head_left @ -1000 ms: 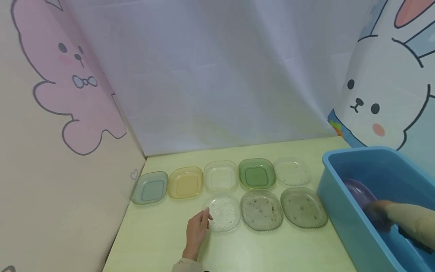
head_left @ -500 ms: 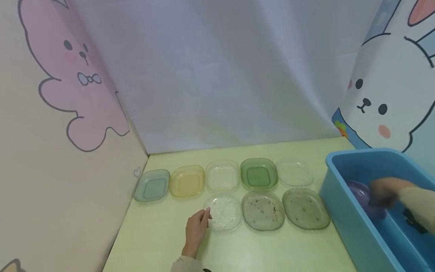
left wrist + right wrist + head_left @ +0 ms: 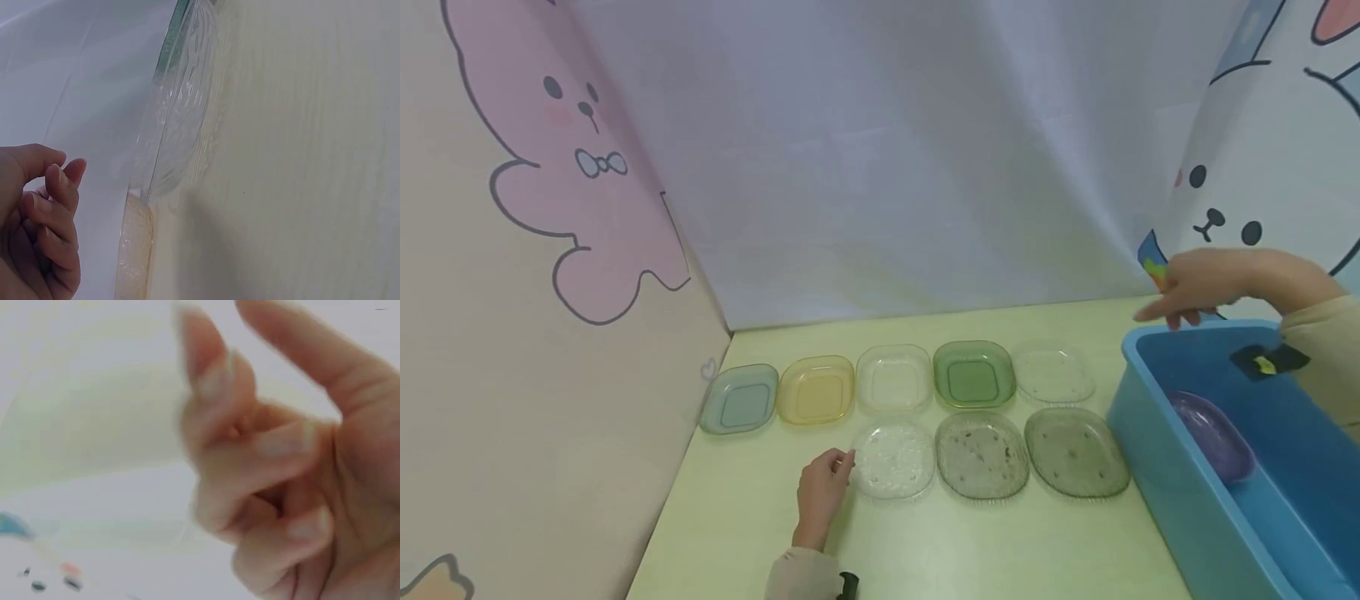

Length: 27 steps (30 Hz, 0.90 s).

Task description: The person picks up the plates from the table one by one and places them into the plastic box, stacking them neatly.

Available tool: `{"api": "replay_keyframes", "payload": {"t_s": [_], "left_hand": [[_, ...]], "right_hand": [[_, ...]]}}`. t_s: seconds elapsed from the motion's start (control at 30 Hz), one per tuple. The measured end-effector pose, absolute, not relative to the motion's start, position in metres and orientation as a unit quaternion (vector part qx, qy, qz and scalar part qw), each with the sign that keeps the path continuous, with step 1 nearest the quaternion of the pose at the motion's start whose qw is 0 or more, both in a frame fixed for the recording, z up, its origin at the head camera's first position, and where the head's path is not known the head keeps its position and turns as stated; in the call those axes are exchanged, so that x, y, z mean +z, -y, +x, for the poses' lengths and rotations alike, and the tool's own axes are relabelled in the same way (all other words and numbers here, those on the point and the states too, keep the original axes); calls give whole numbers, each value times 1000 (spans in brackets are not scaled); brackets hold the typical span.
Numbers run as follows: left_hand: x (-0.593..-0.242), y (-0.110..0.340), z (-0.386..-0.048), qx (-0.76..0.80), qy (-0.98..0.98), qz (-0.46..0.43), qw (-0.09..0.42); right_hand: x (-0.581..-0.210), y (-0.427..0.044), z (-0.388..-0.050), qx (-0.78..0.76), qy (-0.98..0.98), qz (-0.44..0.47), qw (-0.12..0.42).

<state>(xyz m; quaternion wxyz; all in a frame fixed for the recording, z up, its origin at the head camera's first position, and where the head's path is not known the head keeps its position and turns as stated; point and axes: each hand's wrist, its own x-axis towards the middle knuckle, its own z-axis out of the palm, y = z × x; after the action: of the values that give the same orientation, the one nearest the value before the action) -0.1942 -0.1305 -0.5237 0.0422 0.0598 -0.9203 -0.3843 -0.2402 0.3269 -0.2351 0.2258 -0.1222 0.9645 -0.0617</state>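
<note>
My left hand (image 3: 822, 493) hovers just left of a clear textured plate (image 3: 894, 460) in the front row. In the left wrist view its fingers (image 3: 57, 215) hang loosely curled, apart from the plates, with nothing between them. My right hand (image 3: 1213, 282) is raised over the far edge of the blue bin (image 3: 1180, 467). Nothing is held there either; the right wrist view shows bent fingers (image 3: 231, 469) and a gap between thumb and index finger, somewhat blurred. Inside the bin, a purple dish (image 3: 1213, 437) leans against the left wall.
Two smoky-grey plates (image 3: 982, 456) (image 3: 1077, 454) continue the front row. Behind them stand a blue-green dish (image 3: 740, 399), a yellow dish (image 3: 816, 390), a clear dish (image 3: 894, 379), a green dish (image 3: 974, 375) and a clear plate (image 3: 1052, 373). A white curtain (image 3: 880, 167) closes off the back.
My right hand has come up out of the bin, away from the purple dish, without anything in it. The left hand has shifted slightly left from the clear plate.
</note>
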Motion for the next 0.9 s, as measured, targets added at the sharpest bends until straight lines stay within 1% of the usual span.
{"api": "replay_keyframes", "payload": {"t_s": [0.13, 0.2, 0.3, 0.37, 0.43, 0.5, 0.7, 0.8, 0.9], "left_hand": [[-523, 133, -195, -375, 923, 81, 31], [-523, 135, -195, -374, 923, 91, 25], [-522, 136, -196, -374, 922, 100, 18], [-523, 136, -197, -371, 923, 102, 20], [-524, 136, -198, -370, 923, 106, 19], [-526, 136, -199, -367, 923, 110, 17], [-529, 135, -199, -366, 925, 102, 18], [-528, 134, -198, -368, 924, 99, 16], [-525, 134, -199, -369, 924, 101, 12]], "right_hand": [[-220, -288, -252, -120, -987, -77, 77], [-220, -268, -256, -169, -985, -42, -5], [-225, -241, -263, -249, -962, -4, -111], [-231, -225, -269, -296, -941, 16, -164], [-239, -212, -275, -355, -914, 29, -196], [-248, -202, -281, -410, -886, 42, -212], [-280, -189, -292, -521, -821, 78, -222], [-300, -187, -294, -555, -799, 94, -213], [-325, -185, -294, -564, -796, 110, -189]]}}
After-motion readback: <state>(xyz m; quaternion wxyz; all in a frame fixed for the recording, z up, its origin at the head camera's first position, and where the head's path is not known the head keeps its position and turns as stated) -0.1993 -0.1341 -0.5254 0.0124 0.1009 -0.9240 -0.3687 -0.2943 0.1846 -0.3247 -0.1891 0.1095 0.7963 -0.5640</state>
